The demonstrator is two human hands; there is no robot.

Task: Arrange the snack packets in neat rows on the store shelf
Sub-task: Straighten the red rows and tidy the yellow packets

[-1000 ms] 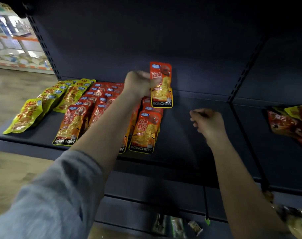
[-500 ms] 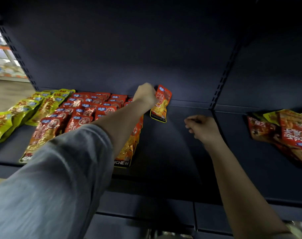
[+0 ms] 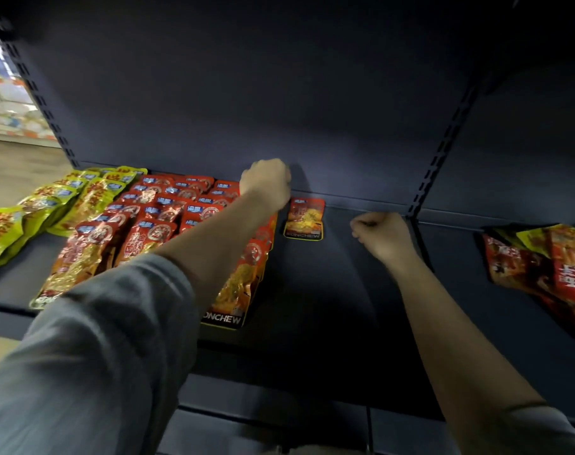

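Head view: my two grips over the shelf.
Left hand: curled, beside the lone red packet; contact unclear.
Right hand: fisted, holding nothing.

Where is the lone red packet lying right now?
In the head view the lone red packet lies flat at the back of the shelf, just right of the red rows, between the left hand and the right hand.
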